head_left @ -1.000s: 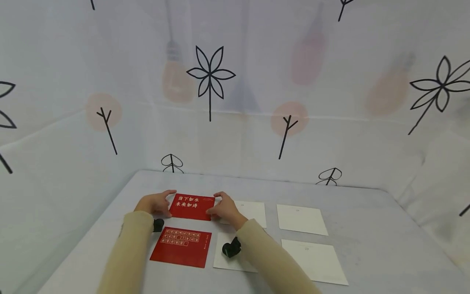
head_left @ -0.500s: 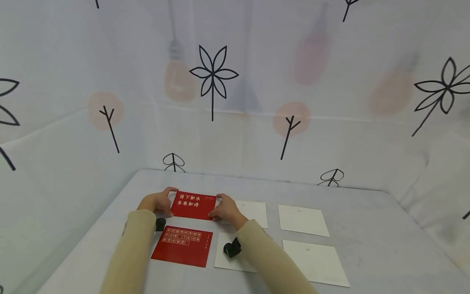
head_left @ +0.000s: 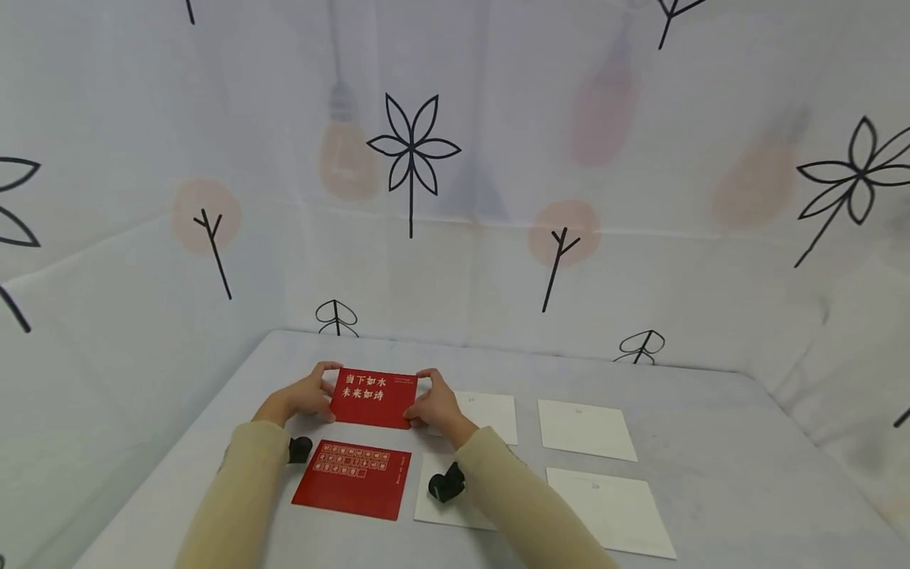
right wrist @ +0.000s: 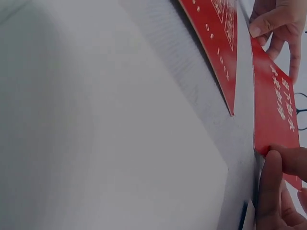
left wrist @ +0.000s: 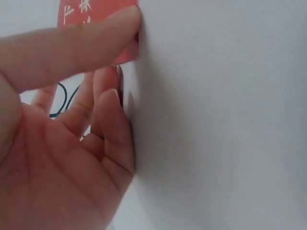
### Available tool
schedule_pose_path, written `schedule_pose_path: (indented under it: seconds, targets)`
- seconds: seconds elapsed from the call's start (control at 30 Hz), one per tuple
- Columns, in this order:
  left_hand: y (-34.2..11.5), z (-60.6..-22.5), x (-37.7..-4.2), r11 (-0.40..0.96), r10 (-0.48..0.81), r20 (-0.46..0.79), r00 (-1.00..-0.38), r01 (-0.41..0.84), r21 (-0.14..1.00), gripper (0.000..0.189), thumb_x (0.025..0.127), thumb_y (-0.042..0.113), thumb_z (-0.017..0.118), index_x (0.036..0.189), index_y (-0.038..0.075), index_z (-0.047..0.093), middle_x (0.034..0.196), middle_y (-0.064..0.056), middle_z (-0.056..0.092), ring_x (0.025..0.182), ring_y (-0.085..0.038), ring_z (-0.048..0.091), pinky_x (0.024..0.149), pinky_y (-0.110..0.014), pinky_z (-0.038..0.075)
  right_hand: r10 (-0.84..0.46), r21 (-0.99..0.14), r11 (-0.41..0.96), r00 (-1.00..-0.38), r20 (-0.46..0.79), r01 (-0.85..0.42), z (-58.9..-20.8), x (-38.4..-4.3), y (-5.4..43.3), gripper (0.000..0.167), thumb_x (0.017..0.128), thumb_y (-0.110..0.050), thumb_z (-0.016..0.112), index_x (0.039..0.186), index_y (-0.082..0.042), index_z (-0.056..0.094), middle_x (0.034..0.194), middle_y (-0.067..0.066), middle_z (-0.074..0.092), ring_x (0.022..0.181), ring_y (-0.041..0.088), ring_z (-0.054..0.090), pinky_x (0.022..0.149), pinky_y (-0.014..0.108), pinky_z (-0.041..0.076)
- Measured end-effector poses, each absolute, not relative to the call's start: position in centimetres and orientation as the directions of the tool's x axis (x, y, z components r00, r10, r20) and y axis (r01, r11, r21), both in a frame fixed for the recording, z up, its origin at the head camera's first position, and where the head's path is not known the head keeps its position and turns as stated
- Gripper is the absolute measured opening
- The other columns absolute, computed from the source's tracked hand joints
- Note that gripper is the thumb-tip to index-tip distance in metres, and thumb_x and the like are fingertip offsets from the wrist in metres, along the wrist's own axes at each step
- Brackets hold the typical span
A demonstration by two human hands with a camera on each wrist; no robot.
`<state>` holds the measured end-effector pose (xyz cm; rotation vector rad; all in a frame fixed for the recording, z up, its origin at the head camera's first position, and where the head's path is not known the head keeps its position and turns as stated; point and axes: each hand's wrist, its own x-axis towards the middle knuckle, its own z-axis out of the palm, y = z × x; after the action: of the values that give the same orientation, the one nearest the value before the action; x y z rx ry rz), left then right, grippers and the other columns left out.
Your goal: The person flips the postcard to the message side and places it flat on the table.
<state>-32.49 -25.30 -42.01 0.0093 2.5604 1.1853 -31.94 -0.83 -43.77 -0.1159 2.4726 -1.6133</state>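
A red card [head_left: 374, 408] with white Chinese lettering is held at the far left of the table, between both hands. My left hand [head_left: 302, 395] grips its left side, thumb at the near corner and a finger at the far one. At the right side, my right hand [head_left: 437, 407] holds it the same way. In the right wrist view the thumb pinches a corner of the red card [right wrist: 273, 105] over the fingers. The left wrist view shows the left thumb over the card's corner [left wrist: 128, 51]. Nearer lies a second red card [head_left: 355, 494] with rows of small printed squares.
White cards lie to the right: one [head_left: 494, 412] partly behind the right hand, one [head_left: 444, 510] partly under the right forearm, and two farther right, a far one [head_left: 586, 427] and a near one [head_left: 614, 510]. A patterned cloth [head_left: 469, 276] hangs behind the table.
Both hands keep hold of the far red card, which has shifted only slightly. The left wrist has moved a little left and toward me. The other cards lie as before.
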Motion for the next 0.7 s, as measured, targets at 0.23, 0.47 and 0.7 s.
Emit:
schedule_pose_path:
  seconds: [0.23,0.47,0.7]
  targets:
    - [-25.9,-42.7,-32.0,0.633,0.083,-0.209,-0.974,-0.111,0.766,0.071,0.083,0.006,0.067,0.140,0.003,0.025,0.110,-0.018,0.055,0.097,-0.029,0.055,0.083,-0.042,0.045,-0.125,-0.929,0.369,-0.989,-0.081,0.029,-43.1,-31.5,-0.9,0.039,0.079,0.000,0.070,0.113,0.000,0.053,0.076,0.007,0.060,0.056,0.015,0.061,0.058,0.028,0.053]
    - [-26.6,-43.0,-31.8,0.600,0.050,-0.147,-0.988,-0.088,0.795,0.034,0.092,0.013,0.057,0.119,-0.006,0.048,0.105,-0.018,0.060,0.090,-0.026,0.059,0.076,-0.036,0.050,-0.109,-0.963,0.263,-0.990,-0.084,0.053,-42.8,-31.2,-0.6,0.013,0.086,-0.007,0.065,0.094,0.003,0.063,0.074,0.008,0.063,0.059,0.016,0.064,0.061,0.028,0.055]
    - [-27.2,-42.3,-31.6,0.558,0.061,-0.124,-0.990,-0.069,0.827,0.034,0.093,0.019,0.057,0.114,-0.008,0.054,0.104,-0.017,0.060,0.090,-0.023,0.059,0.078,-0.035,0.052,-0.115,-0.980,0.196,-0.992,-0.049,0.026,-42.9,-31.5,-0.3,0.017,0.089,-0.014,0.063,0.094,0.002,0.065,0.076,0.007,0.062,0.062,0.015,0.061,0.061,0.029,0.055]
